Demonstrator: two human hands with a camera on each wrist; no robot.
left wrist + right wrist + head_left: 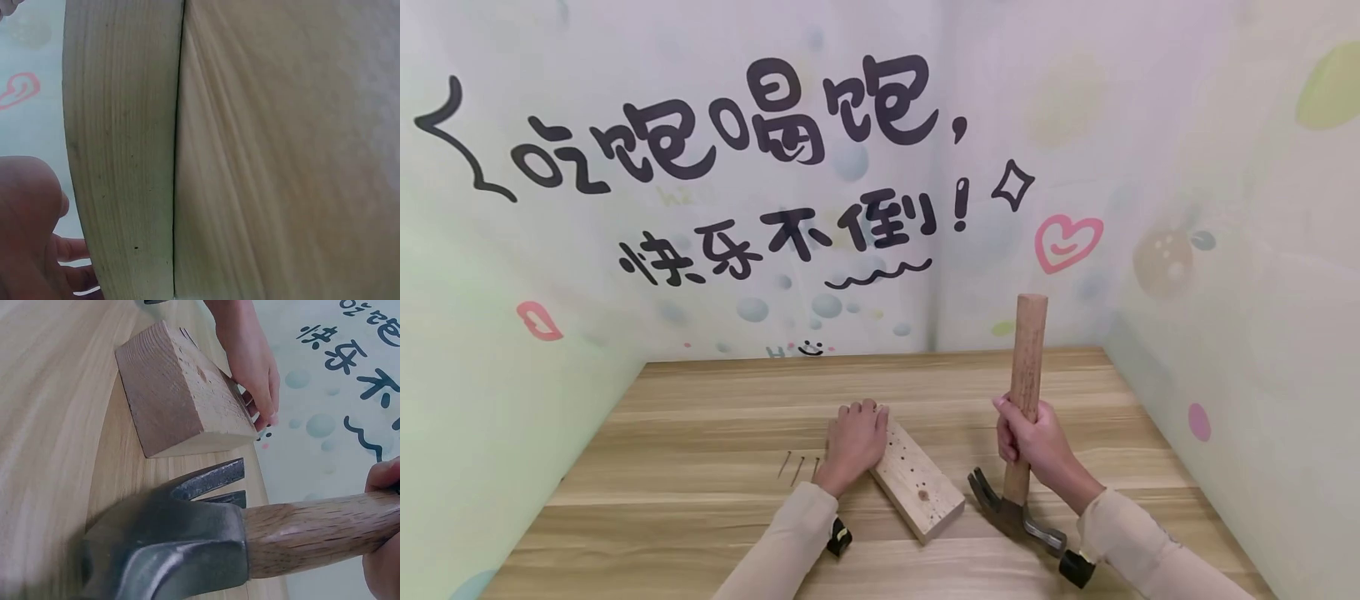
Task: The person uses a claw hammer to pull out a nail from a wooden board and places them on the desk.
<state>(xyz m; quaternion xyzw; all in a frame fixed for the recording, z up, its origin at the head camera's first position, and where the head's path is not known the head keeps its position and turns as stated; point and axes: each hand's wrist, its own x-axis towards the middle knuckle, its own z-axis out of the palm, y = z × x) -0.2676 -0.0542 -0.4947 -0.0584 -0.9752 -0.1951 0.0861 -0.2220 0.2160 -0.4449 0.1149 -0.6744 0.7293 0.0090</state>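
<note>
A thick wooden block (917,492) lies slantwise on the table, its top dotted with small dark marks. My left hand (856,437) grips the block's far end, fingers bent over it; the block's side (122,144) fills much of the left wrist view. To the right, my right hand (1039,442) holds a claw hammer (1028,354) by the middle of its wooden handle. The handle points up, and the steel head (181,544) hangs low with its claw toward the block. I cannot tell whether the head touches the table. Several nails (801,468) lie left of my left hand.
The wood-grain table (700,417) meets a printed backdrop (985,275) at its back edge. Pale side panels (1247,333) stand along the left and right. A black wrist strap piece (839,537) shows under the left sleeve.
</note>
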